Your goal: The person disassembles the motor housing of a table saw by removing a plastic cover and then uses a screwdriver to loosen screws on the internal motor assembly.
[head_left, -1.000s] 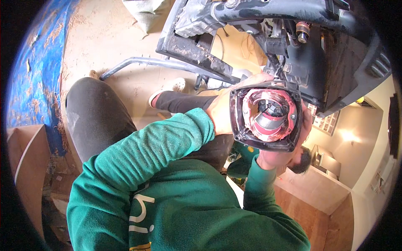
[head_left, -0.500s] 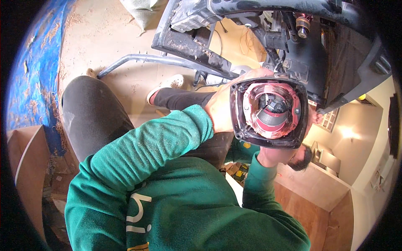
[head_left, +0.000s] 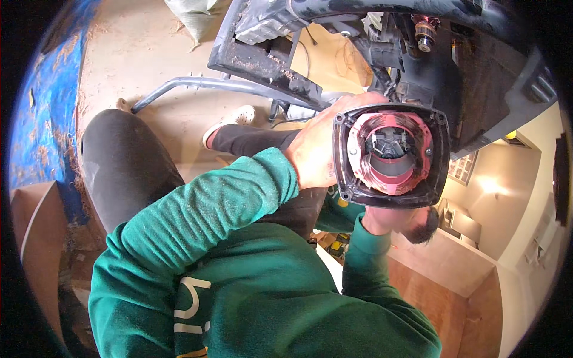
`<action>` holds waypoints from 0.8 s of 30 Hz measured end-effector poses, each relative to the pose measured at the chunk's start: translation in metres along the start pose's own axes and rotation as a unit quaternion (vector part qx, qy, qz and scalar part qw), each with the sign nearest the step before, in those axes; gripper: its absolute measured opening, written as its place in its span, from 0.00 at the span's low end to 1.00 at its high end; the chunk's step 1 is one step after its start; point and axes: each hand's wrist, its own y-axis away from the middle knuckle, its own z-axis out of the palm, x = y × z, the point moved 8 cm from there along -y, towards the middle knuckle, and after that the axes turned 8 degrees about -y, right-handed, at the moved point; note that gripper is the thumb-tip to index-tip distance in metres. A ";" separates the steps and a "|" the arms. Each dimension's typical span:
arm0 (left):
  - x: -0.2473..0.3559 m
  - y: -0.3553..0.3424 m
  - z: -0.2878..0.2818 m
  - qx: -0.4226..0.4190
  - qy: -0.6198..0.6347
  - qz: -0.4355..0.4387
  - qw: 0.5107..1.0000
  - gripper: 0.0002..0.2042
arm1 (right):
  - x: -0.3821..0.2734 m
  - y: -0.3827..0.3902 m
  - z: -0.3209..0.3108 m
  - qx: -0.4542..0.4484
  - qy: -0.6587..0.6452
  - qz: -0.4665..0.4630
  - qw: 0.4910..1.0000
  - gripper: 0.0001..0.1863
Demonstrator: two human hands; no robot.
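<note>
Both hands hold a black motor housing (head_left: pixel 439 185) up in front of me, its square open end facing me. Inside it sits a pinkish-red stator ring (head_left: pixel 360 134), with dark fittings visible deeper in the bore. My left hand (head_left: pixel 319 146) is wrapped round the housing's left side, its fingertips hidden behind. Supporting it from below is my right hand (head_left: pixel 385 219), mostly covered by the rim. Beyond the housing, a motor armature with a copper commutator (head_left: pixel 425 34) sticks out of a dark machine (head_left: pixel 430 89).
The machine's grey tubular leg (head_left: pixel 197 83) crosses the floor by my feet. A pale sack (head_left: pixel 200 18) and blue sheeting (head_left: pixel 54 113) with shavings lie at far left. A person's dark-haired head (head_left: pixel 422 227) shows behind my right hand. Wooden panels (head_left: pixel 39 232) stand at left.
The housing has shifted slightly right and turned to face me more squarely, so the fittings inside show more clearly. Both hands have kept their hold on it.
</note>
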 end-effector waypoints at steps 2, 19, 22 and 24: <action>0.011 0.000 -0.001 0.008 -0.057 0.043 0.997 0.32 | -0.011 -0.006 0.010 -0.001 -0.032 -0.003 0.999 0.26; -0.001 0.004 -0.005 -0.021 -0.102 0.093 0.990 0.36 | -0.023 -0.017 0.031 -0.018 -0.113 0.004 0.993 0.24; -0.005 0.005 -0.005 -0.028 -0.074 0.079 0.994 0.36 | -0.023 -0.017 0.033 -0.021 -0.123 -0.002 0.992 0.24; -0.007 0.005 -0.006 -0.031 -0.053 0.067 0.996 0.36 | -0.023 -0.017 0.036 -0.028 -0.089 -0.013 0.996 0.26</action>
